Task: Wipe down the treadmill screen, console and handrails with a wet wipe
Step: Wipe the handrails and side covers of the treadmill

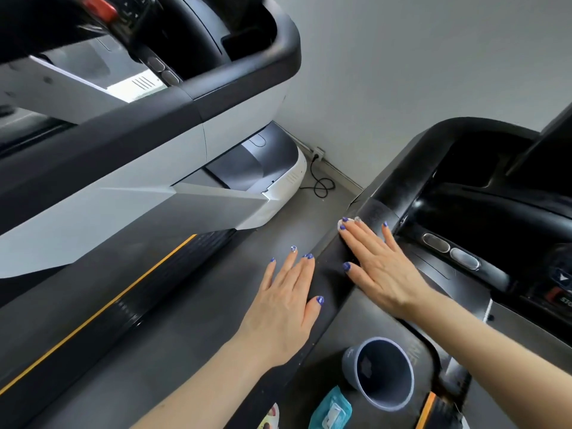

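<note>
My right hand [376, 264] lies flat with straight fingers on the black left handrail [399, 187] of the treadmill on the right. A sliver of white wet wipe [340, 225] shows under its fingertips. My left hand [284, 300] rests open, fingers spread, on the outer edge of the same rail, lower down. The treadmill's dark console [483, 212] with two oval silver buttons [450, 251] lies just right of my right hand. Its screen is out of view.
A second treadmill [154, 144] with grey panels fills the left. A grey bin [383, 373] and a teal wet-wipe pack [331, 410] sit on the floor below my hands. A wall socket and black cable [320, 181] lie at the far wall.
</note>
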### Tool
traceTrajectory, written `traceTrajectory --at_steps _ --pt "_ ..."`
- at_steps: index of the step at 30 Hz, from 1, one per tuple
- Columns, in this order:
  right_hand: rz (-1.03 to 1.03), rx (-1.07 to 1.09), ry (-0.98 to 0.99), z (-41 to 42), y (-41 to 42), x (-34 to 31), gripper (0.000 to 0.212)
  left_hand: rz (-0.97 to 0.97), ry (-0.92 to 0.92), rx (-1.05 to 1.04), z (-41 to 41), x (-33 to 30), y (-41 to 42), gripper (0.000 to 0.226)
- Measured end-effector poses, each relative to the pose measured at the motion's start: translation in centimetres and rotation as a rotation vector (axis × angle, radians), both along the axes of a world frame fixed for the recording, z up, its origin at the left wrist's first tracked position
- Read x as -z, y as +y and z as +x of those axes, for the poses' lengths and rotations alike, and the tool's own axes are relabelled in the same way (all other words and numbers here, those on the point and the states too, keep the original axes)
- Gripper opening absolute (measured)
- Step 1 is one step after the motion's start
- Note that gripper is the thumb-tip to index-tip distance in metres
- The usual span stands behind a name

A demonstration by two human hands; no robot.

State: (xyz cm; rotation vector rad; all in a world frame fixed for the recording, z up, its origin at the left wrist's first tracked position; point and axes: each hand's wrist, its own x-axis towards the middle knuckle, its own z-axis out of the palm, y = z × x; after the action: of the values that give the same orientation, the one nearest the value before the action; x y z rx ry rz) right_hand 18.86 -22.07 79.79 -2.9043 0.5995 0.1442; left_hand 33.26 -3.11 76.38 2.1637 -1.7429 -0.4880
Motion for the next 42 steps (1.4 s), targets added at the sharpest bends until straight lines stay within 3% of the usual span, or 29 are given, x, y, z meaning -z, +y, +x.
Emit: traceTrajectory --at_steps 6,12,16,19,25,42 --pt "0.009 -0.054 0.013 -3.0 -0.8 -0.7 0.066 -0.016 -0.001 -0.006 0.0 0.0 0.1 0.075" --pt "-0.032 0.011 0.065 2.9 -2.3 -0.4 0.082 -0.023 -0.004 -0.002 0.2 0.4 0.0 0.075" --pt "0.015 -0.081 0.002 -0.5 -2.9 -0.4 0.068 -0.044 -0.003 -0.007 0.1 0.6 0.1 0.073" --pt "0.042 0.029 -0.025 -2.0 -4.6 -0.2 0.064 -0.065 0.001 -0.015 0.1 0.6 0.1 0.071" --pt "0.244 0.453 -0.354 0.9 0.3 3.1 0.082 -0.085 0.025 -0.016 0.0 0.7 0.0 0.071" --pt "0.513 0.578 -0.830 1.0 4.4 7.0 0.089 -0.109 -0.085 0.121 -0.3 -0.4 -0.2 0.055"
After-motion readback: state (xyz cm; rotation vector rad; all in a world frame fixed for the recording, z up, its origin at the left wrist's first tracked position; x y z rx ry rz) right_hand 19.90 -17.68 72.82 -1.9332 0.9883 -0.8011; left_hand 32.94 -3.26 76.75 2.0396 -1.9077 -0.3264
